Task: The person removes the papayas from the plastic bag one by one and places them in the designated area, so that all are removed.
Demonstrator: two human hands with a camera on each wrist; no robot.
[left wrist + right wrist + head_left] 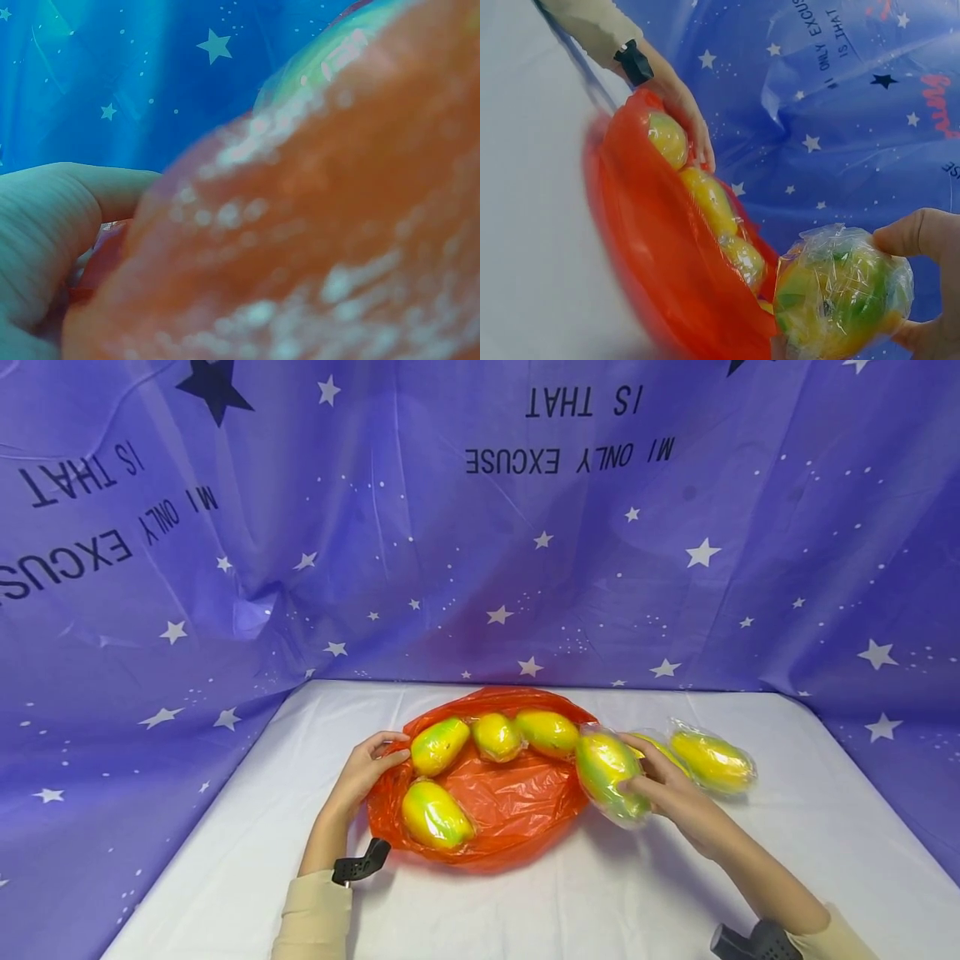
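A red plastic bag (517,802) lies spread wide on the table, with several yellow-green mangoes (441,747) in clear wrap along its inside. My left hand (362,774) grips the bag's left edge; in the left wrist view, red plastic (300,225) blurs across most of the picture beside that hand (52,240). At the bag's right edge, my right hand (671,793) holds a wrapped mango (611,777) between thumb and fingers. The right wrist view has this mango (840,292) close up, next to the bag (675,255).
Beyond my right hand lie two more wrapped mangoes on the table, one (712,760) in full sight and one (660,750) partly covered by the hand. A white cloth covers the table (570,910). Purple star-printed curtain (480,568) hangs behind and at both sides.
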